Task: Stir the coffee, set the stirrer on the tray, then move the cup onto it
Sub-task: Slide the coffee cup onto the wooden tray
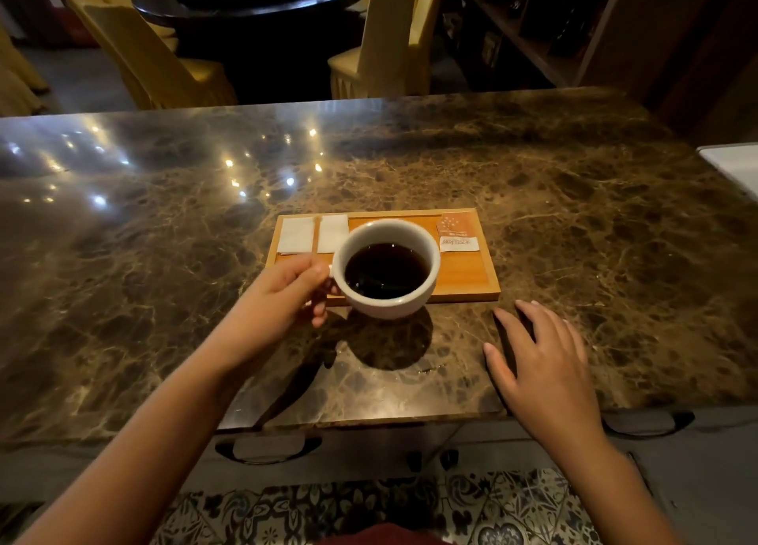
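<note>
Bare forearms, no sleeves, dark-red garment.

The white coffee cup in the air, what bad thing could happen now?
1. The white ceramic cup is quite full of dark coffee and the left hand holds it only by the handle, so a tilt could spill it.
2. White paper packets and an orange sachet lie on the wooden tray; drips could soak them.
3. The cup hangs over the tray's near edge; landing on that rim could tip it.

White cup of black coffee; orange-tan wooden tray; two white packets, one orange; brown gold-veined marble counter; yellow chairs.
</note>
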